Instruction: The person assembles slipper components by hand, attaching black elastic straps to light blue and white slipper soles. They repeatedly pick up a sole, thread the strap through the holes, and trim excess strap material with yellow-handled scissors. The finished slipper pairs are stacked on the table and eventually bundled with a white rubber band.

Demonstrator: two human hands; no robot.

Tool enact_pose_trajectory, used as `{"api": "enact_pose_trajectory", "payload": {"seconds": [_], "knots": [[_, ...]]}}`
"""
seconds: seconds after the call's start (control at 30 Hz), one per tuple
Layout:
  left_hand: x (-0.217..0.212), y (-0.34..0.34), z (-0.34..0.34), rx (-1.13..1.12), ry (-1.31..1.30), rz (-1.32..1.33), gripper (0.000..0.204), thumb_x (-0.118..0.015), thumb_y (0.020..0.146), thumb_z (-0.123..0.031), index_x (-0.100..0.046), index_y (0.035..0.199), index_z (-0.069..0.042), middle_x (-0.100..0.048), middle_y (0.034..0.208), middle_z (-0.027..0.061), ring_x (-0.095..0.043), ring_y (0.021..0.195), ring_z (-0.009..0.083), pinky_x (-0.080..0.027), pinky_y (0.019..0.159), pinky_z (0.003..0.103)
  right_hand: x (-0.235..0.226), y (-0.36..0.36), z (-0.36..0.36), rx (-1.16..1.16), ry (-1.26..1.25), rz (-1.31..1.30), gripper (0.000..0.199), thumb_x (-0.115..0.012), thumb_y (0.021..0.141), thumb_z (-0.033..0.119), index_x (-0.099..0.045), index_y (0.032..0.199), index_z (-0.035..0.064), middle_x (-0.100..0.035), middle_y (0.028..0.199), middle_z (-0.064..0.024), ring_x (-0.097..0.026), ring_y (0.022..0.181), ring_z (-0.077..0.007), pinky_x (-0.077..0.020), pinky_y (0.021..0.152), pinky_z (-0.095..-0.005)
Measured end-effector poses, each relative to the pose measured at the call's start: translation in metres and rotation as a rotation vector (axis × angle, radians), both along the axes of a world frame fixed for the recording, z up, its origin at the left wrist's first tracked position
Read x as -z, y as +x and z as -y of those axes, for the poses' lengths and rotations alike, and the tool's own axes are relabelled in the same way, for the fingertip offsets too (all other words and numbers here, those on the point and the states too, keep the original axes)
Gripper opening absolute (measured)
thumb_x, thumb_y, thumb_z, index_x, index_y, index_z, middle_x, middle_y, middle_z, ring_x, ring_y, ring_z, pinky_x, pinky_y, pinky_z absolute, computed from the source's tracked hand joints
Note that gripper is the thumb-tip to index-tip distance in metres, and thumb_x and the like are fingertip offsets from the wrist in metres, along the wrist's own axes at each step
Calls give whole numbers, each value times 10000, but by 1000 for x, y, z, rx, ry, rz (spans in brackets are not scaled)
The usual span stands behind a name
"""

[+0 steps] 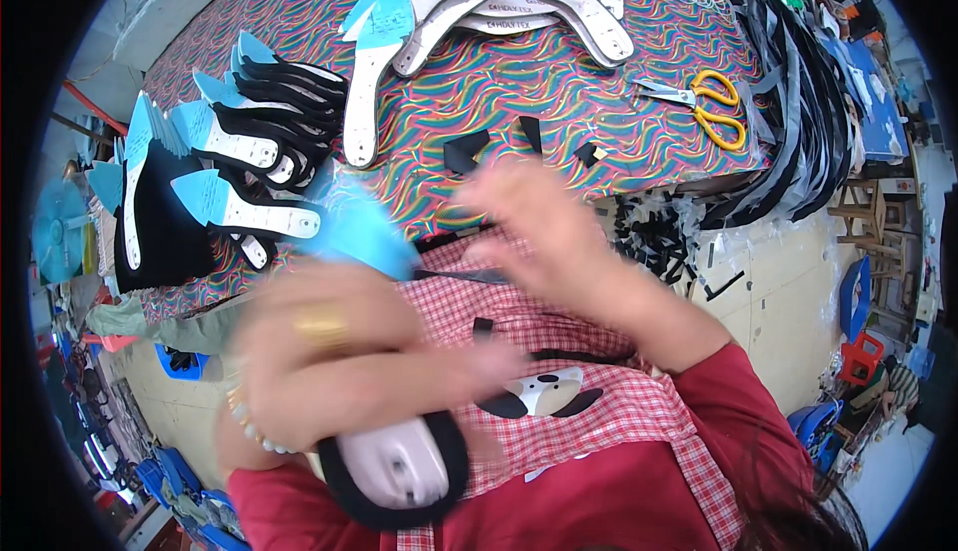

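Head view: left hand curled round a black-edged white piece, right hand blurred.
The piece's rounded end pokes out below the left hand. Up and right of that, the right hand is too blurred for me to tell its opening or whether it grips the dark strip near its fingers. I'd worry a slack left hold could let the piece twist, or a hasty right move snag the strip.

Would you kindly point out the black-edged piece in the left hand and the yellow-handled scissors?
Black-edged piece [397, 469]: head view, on its pale middle.
Scissors [690, 98]: head view, near the pivot.
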State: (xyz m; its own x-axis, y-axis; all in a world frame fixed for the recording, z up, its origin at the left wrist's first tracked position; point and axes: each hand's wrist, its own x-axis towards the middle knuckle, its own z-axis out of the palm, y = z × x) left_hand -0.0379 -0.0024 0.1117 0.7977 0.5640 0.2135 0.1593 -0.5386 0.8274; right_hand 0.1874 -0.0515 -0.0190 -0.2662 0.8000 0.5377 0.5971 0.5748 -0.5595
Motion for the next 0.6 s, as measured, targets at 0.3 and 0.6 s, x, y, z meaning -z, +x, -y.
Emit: {"api": "enact_pose_trajectory", "payload": {"seconds": [0.3, 0.6], "knots": [[57, -85, -87, -357, 730, -673, 627, -708, 798, -149, -479, 1380, -100, -386, 1487, 108, -290, 1409, 308, -255, 1130, 425, 8, 102, 47, 249, -389, 169, 228, -666, 796, 41, -674, 1023, 59, -641, 950, -99, -594, 969, -271, -418, 975, -416], [201, -64, 95, -385, -1156, -206, 375, -477, 1007, -236, -565, 1234, 49, -637, 1169, 143, -621, 1054, 204, -493, 929, 324, 18, 111, 127, 491, -528, 93, 191, -677, 807, 13, -691, 994, 46, -670, 897, -110, -633, 860, -280, -501, 767, -338]]}}
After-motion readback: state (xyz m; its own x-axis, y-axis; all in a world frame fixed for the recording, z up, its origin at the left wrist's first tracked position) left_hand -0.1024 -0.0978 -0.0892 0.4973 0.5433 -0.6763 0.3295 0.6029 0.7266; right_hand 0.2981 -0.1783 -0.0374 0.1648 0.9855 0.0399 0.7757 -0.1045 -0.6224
